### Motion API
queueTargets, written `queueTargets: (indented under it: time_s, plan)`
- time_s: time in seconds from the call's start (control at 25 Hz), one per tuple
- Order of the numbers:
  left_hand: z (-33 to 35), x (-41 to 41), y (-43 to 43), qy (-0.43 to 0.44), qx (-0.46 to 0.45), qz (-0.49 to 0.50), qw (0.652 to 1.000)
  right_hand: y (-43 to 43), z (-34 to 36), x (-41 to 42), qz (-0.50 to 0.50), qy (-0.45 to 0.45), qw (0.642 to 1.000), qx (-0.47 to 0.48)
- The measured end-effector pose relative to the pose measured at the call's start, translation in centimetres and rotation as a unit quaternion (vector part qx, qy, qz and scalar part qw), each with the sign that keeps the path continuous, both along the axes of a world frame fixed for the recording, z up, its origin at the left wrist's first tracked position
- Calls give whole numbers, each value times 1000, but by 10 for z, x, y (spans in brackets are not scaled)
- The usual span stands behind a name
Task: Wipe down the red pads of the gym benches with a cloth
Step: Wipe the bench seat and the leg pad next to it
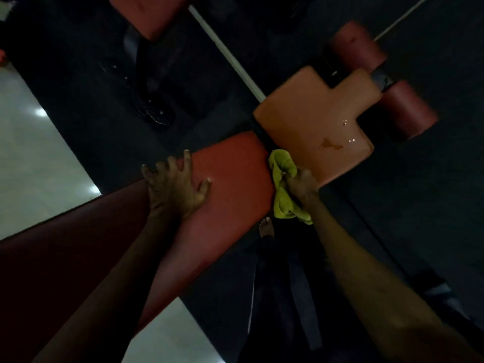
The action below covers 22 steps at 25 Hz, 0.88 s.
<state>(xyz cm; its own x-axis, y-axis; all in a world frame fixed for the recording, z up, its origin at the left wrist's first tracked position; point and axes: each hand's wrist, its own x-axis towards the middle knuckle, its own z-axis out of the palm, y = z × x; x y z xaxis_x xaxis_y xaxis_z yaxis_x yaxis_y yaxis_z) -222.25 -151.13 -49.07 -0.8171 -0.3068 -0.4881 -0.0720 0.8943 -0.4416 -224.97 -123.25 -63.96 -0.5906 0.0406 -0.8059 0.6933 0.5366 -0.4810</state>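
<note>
Head view, dim light. Your left hand (175,187) lies open, fingers spread, palm down on the long red back pad (230,176), w/ fingertips curled over its far-left edge & thumb pointing toward the pad's middle. Your right hand (301,183) is closed in a fist round a bunched yellow-green cloth (281,176); cloth sits at the gap between the back pad's end & the near edge of the seat pad (314,119), touching both, w/ a loose tail hanging below the fist off the surface's near-right side. Seat pad is lighter orange-red, notched at its far end; wet droplets (348,132) & a small smear (330,144) show near its right edge, just beyond the cloth. Two dark red roller pads (403,111) stand past the notch, one either side of a black post. Another red pad (149,11) shows at top, well apart, blurred. A white line (225,53) crosses the dark floor mat (78,87); pale glossy floor (28,158) at left. A bare foot (266,227) shows under the surface's near edge.
</note>
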Motion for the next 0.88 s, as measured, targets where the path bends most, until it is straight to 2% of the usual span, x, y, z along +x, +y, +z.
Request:
queueTargets:
  time_s: [0.16, 0.28, 0.4, 0.52, 0.64, 0.72, 0.88]
  plan:
    - [24, 4, 7, 32, 54, 24, 998, -24, 61, -42, 80, 68, 993, -51]
    - [52, -3, 10, 54, 129, 86, 986, -42, 102, -63, 114, 117, 984, -71]
    - [94, 3, 1, 161, 169, 141, 962, -54, 139, -71, 159, 141, 975, -70]
    - [140, 30, -18, 253, 172, 217, 927, -73, 166, -62, 176, 143, 970, -87]
    - [176, 52, -34, 290, 164, 280, 900, -111, 205, -46, 203, 134, 963, -118]
    - [195, 56, -42, 310, 165, 298, 888, -140, 244, -37, 241, 145, 949, -142]
    - [244, 77, -76, 371, 111, 338, 858, -202, 304, -31, 312, 173, 917, -180]
